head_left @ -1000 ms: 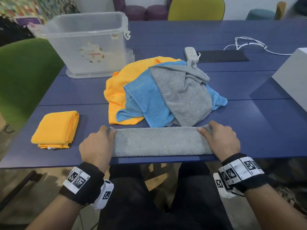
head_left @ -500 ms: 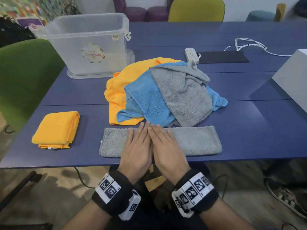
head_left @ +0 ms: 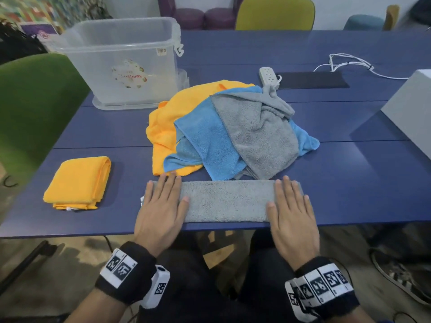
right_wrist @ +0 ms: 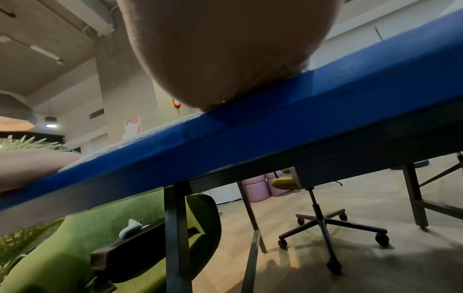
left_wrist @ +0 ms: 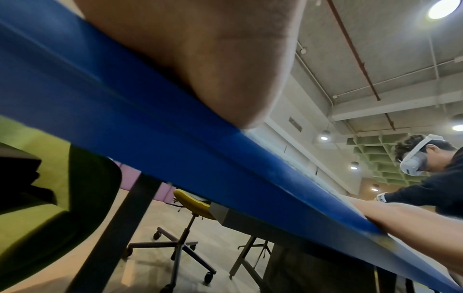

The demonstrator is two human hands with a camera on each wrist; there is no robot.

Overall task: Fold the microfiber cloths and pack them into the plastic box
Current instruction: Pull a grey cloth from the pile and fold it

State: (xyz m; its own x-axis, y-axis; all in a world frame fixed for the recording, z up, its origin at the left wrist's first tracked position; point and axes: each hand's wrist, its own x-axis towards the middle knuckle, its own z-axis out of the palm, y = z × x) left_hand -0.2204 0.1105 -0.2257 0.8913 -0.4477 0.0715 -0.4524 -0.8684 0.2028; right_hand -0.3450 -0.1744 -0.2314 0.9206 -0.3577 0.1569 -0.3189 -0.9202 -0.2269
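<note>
A grey cloth [head_left: 225, 201] folded into a long strip lies along the near edge of the blue table [head_left: 349, 183]. My left hand [head_left: 163, 203] presses flat on its left end and my right hand [head_left: 291, 206] presses flat on its right end, fingers straight. Behind it sits a loose pile: an orange cloth [head_left: 168, 122], a blue cloth [head_left: 205, 138] and a grey cloth [head_left: 261, 134] on top. A folded orange cloth [head_left: 79, 183] lies at the near left. The clear plastic box [head_left: 121, 61] stands at the far left. Both wrist views show only a palm heel on the table edge.
A white power strip [head_left: 268, 75], a black mat [head_left: 312, 80] and a white cable [head_left: 349, 64] lie at the back right. A grey box [head_left: 410, 113] stands at the right edge. A green chair [head_left: 30, 108] is at the left; more chairs stand behind the table.
My hands first held the strip's ends, then met flat at its middle; now they have slid apart to the two ends, smoothing the cloth.
</note>
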